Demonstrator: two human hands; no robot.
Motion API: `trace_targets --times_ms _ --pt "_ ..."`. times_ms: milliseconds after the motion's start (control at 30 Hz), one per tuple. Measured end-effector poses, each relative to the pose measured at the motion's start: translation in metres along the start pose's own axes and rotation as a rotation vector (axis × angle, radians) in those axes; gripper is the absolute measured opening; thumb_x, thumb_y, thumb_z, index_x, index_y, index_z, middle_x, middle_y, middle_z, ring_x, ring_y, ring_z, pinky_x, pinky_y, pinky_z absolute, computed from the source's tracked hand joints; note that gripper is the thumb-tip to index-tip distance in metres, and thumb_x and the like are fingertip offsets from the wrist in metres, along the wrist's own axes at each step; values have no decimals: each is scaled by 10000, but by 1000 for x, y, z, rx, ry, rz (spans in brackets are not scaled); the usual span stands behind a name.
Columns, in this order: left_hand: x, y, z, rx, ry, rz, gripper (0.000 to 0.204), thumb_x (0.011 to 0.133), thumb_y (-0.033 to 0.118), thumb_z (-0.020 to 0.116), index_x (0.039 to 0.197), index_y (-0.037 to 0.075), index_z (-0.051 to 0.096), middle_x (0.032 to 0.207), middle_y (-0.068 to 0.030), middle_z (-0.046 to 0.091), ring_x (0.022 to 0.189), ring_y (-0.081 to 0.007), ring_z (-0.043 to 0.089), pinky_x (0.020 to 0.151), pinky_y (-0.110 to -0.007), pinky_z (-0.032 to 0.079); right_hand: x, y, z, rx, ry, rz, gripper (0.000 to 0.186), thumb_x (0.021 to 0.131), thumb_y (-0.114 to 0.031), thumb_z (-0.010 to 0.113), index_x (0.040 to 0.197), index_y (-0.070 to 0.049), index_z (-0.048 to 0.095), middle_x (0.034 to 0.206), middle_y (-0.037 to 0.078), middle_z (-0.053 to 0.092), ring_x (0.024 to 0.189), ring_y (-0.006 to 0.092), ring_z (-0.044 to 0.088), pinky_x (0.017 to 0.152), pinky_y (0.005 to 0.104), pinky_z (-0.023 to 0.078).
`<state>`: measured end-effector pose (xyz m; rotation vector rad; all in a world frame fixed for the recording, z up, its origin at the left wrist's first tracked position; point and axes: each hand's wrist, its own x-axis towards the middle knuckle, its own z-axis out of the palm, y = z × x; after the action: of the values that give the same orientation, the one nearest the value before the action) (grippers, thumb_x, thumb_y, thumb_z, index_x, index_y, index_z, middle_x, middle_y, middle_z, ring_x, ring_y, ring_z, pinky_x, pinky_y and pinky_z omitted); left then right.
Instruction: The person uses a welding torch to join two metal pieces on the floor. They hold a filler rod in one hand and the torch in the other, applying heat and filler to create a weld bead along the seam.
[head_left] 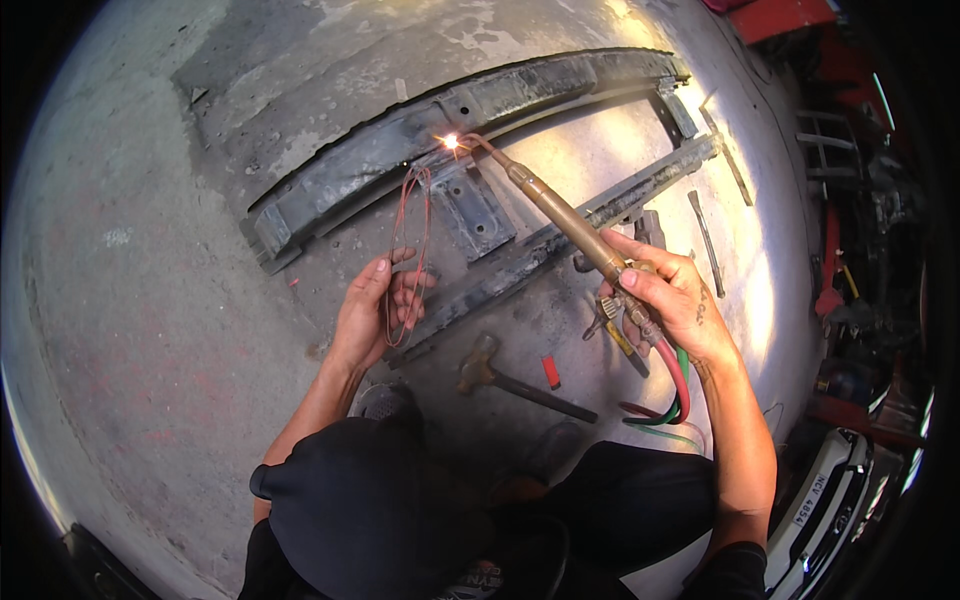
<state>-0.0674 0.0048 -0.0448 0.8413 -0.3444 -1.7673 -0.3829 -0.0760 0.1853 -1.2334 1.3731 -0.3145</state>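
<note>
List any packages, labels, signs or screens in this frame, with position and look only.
Number plate: lower right edge, on the white front of a vehicle; small white rectangle with dark characters, seen tilted.
No packages, signs or screens show.

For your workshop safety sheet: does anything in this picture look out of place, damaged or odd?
Yes. A hammer and pliers lie loose on the concrete floor near the flame. The metal frame looks worn and scorched. The right hand and left hand are bare.
</note>
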Motion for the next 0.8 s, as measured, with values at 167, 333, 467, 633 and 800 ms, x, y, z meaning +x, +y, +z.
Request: trace_targets --times_ms 167,333,467,633,800 --pt "-1 0 0 -4 -14 -3 474 1158 363 417 1459 -2 443 1098 -216 708 738 -185 694 600 -282 582 1 0 0 13 -12 4 607 1014 -282 692 1546 -40 527 948 119 731 587 150 667 493 292 529" --pt "-1 -1 -1 -17 -10 2 474 1158 366 418 1460 1 445 1099 -217 709 743 -185 699 610 -286 589 1 2 -1 -2 6 -1 603 1014 -277 690 1544 -40 529 957 123 733 588 149 668 495 294 533" --pt "-1 -1 0 -24 -14 2 483 1159 361 416 1467 -9 447 1103 -216 714 742 -182 699 606 -282 586 0 0 0 2 2 4 599 1016 -274 687 1543 -38 530 956 124 733 583 150 666 495 294 534" --pt "-1 -1 0 -34 -16 3 477 1155 363 430 1461 -2 446 1105 -222 711 745 -175 702 626 -294 599 1 1 0 -8 -2 -9 605 1017 -275 685 1546 -31 523 948 126 732 581 152 666 489 293 531" --pt "-1 -2 -1 -40 -15 5 485 1154 367 432 1464 -6 446 1104 -225 711 740 -174 698 620 -294 596 0 0 0 1 -10 -1 608 1017 -280 684 1547 -31 521 940 125 731 581 153 667 484 294 528"
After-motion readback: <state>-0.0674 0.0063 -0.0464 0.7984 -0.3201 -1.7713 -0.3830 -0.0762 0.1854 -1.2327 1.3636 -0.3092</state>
